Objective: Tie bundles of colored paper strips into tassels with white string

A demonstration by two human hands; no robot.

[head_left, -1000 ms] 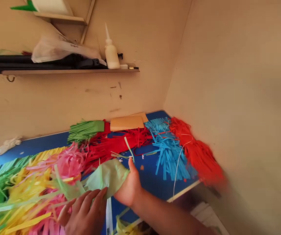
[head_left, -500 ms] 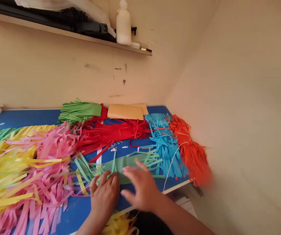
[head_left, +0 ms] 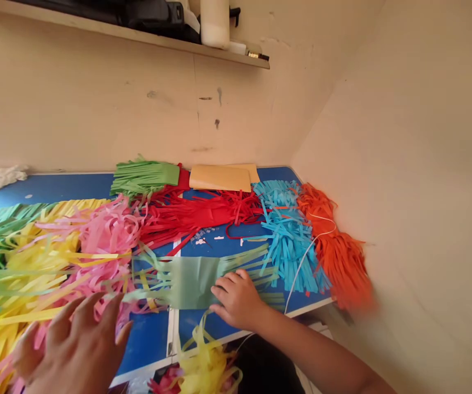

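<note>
A pale green tissue paper sheet (head_left: pixel 195 282), cut into fringe at both ends, lies flat on the blue table in front of me. My right hand (head_left: pixel 238 298) rests on the right part of this sheet, fingers lightly bent and the thumb apart. At the lower left, my left hand (head_left: pixel 75 345) is spread with nothing in it, above the pink fringe (head_left: pixel 110 230) and the yellow fringe (head_left: pixel 41 257). The green strips at the sheet's left end reach toward the pink pile. Part of the right-end fringe is hidden under my right hand.
Red fringe (head_left: pixel 203 213), blue fringe (head_left: pixel 289 235) and orange fringe (head_left: pixel 338 257) lie farther back and right. A white cord (head_left: pixel 304 257) crosses them. Green fringe (head_left: pixel 148 176) and folded yellow-orange paper (head_left: pixel 219 178) sit by the wall. Yellow strips (head_left: pixel 205 361) hang below the table's front edge.
My left hand has left the green sheet and moved left and nearer, opening out. My right hand has come down onto the sheet, which now lies flatter. The view has tilted down.
</note>
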